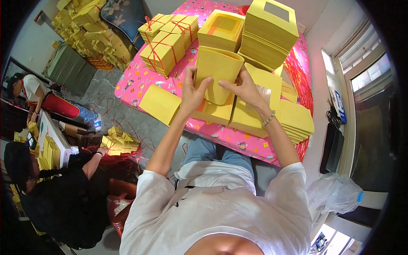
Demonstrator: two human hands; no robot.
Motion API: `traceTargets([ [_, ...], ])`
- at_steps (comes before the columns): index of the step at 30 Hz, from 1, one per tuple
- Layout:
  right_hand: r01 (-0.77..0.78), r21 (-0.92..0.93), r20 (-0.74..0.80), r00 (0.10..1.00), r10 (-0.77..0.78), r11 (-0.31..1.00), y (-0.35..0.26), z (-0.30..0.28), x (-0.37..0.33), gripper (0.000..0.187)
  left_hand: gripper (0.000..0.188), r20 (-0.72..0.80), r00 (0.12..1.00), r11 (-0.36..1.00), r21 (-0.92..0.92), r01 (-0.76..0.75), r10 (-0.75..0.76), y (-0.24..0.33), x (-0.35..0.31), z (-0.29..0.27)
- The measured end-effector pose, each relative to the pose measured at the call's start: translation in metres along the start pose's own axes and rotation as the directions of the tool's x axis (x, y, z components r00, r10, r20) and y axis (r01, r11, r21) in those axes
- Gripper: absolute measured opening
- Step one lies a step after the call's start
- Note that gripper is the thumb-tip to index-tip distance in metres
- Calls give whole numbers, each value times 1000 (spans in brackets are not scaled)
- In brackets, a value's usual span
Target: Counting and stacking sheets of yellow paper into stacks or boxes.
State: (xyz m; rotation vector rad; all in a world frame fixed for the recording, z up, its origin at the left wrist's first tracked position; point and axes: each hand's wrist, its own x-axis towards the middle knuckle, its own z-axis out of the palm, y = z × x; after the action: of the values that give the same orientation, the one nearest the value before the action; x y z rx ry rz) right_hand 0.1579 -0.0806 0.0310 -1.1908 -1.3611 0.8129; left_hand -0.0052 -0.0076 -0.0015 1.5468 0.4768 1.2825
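Both my hands hold a folded yellow paper piece upright over the table, its top edge bowed apart. My left hand grips its left side and my right hand its right, thumbs on the near face. Below is a stack of yellow paper with orange showing, partly hidden. To its right lies a stack with a silvery square. Behind stand a stack with an orange-gold square and a taller yellow stack. A folded yellow sheet rests at the left.
Bundles tied with red string stand on the pink tablecloth. Loose red strings hang along its right edge, beside fanned yellow sheets. Two other people work at a white table on the left. A plastic bag lies right.
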Motion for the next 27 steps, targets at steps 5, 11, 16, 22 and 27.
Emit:
traceTargets([
  [5,-16,89,-55,998,21,996,6,1,3,59,38,-47,999,1000,14,26,-25,15,4,5],
  [11,-95,183,-19,995,100,979,-7,-2,5,51,47,155,931,938,-59,342,-329,47,15,1],
  [16,-121,253,-59,988,141,960,-15,4,4,49,44,203,866,861,-142,488,-457,47,16,-1],
  [22,-127,232,-29,990,137,964,-17,2,2,54,50,218,860,848,-177,499,-461,49,16,3],
  [27,-110,215,-31,992,120,970,-8,0,1,55,50,197,895,876,-202,437,-401,50,11,8],
])
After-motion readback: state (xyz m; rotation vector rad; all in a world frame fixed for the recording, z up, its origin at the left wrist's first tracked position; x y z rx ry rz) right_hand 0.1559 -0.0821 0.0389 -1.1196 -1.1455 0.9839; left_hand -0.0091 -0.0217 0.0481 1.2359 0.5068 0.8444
